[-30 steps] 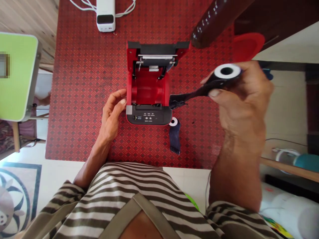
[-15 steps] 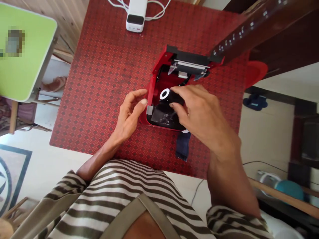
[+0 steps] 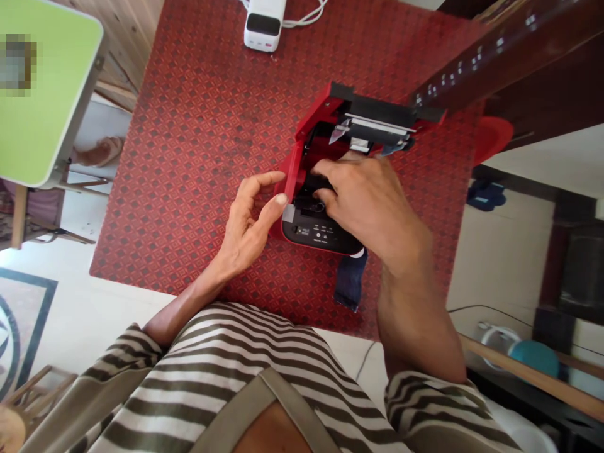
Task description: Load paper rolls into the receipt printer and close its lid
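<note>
A red and black printer [image 3: 325, 236] stands on the table with its lid [image 3: 372, 110] raised. My right hand [image 3: 377, 207] reaches down into its bay, thumb and fingers bent around a black roll [image 3: 317, 185], most of which is hidden by the hand and the shadow inside. Along the left wall of the case, my left hand [image 3: 252, 220] rests its thumb and fingertips against the red side, the fingers curved and apart. A dark blue strip [image 3: 350, 280] with a white end sticks out from under the front of the printer.
A white power bank [image 3: 263, 28] with a white cable lies at the table's far edge. The red patterned cloth [image 3: 198, 151] covers the table. To the left is a green table [image 3: 42, 126]; a dark glossy wooden post [image 3: 472, 56] rises at the right.
My right hand has lowered the black roll into the printer bay; its white core no longer shows. The printed front panel is now uncovered. My left hand stays at the printer's side.
</note>
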Demonstrator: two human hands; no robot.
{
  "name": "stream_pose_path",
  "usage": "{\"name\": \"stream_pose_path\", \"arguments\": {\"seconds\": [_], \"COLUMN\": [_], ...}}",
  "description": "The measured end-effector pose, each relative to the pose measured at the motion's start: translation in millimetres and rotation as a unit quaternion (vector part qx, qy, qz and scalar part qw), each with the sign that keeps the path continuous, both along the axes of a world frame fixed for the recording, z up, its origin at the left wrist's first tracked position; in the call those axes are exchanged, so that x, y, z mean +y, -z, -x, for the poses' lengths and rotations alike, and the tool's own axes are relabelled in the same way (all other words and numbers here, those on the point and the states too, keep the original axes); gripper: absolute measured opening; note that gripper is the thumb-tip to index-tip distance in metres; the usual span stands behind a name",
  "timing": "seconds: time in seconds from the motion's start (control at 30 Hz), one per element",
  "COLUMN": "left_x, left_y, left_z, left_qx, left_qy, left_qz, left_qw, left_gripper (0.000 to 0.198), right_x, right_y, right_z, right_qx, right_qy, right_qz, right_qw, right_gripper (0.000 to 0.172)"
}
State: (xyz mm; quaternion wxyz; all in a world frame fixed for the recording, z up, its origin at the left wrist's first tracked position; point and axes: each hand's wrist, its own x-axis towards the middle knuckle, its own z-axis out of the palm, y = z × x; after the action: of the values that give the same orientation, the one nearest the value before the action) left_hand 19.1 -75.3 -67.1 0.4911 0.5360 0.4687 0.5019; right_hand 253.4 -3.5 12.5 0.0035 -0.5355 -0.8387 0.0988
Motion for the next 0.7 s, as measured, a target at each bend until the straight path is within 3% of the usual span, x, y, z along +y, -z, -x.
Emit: {"name": "stream_pose_path", "arguments": {"seconds": [0.3,0.47,0.6,0.7], "left_x": [-2,-1,-1,-2], "left_y": [-6.3,-8.6,-10.0,-6.8], "left_z": [-2,-2,-3,-5], "left_qx": [-0.014,-0.007,-0.001,0.014], "left_qy": [0.002,-0.005,-0.005,-0.009], "left_qz": [0.032,0.041,0.051,0.041], "left_qw": [0.999,0.999,0.999,0.999], "left_gripper": [0.046,0.049,0.052,0.052], "right_x": [0,-6,-19,-34], "right_y": [1.7,-10.2,-26.0,-30.6], "right_z": [6,0,-14,-24], "right_qx": [0.000,0.016,0.089,0.175], "right_qy": [0.029,0.016,-0.004,-0.036], "right_qz": [0.025,0.029,0.034,0.030], "right_qw": [0.999,0.999,0.995,0.983], "right_gripper": [0.036,0.040,0.054,0.053]}}
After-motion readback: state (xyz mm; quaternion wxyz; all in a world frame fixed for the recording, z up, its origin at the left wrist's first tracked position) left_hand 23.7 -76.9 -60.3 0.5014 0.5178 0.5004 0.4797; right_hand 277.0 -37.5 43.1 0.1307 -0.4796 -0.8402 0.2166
